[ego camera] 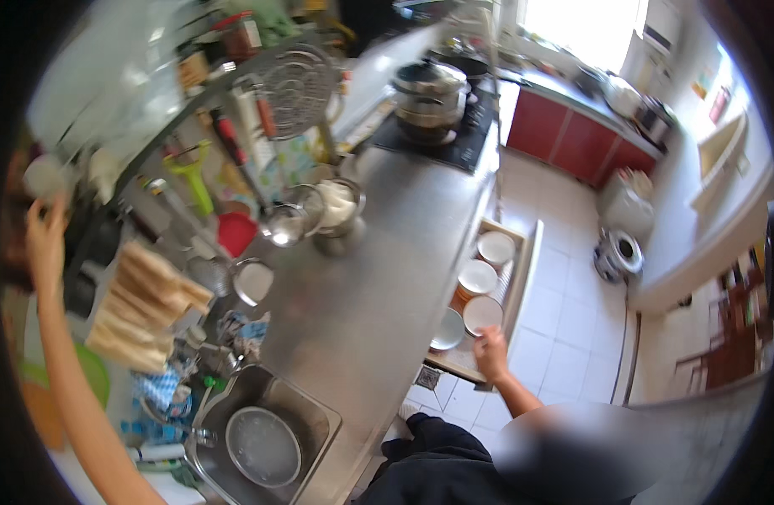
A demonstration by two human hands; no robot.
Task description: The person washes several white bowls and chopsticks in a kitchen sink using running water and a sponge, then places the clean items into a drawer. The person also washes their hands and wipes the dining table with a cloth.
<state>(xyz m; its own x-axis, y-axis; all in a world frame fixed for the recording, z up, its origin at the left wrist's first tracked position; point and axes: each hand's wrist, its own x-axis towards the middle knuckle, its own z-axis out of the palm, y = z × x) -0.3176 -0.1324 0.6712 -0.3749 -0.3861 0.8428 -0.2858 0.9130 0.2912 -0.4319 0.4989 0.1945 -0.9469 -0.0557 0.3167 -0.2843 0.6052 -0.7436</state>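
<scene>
At the far left my left hand [46, 233] is raised beside the wall rack, its fingertips at the lower edge of a whitish round object [48, 178]. That object is blurred, and I cannot tell its kind or whether it is gripped. Low on the right, my right hand [491, 355] is over an open drawer [524, 271]. Its fingertips overlap the rim of a white bowl [483, 314]; whether they grip the rim is unclear. Other bowls in the drawer include a white bowl [477, 278], a farther white bowl [495, 247] and a pale greenish bowl [447, 331].
A steel counter [374, 271] runs between a sink [317, 435], holding a round basin [263, 447] of cloudy water, and a hob with a lidded steel pot [430, 101]. Utensils, including a ladle [285, 226], hang from a rail. A folded brown cloth [144, 309] hangs nearby.
</scene>
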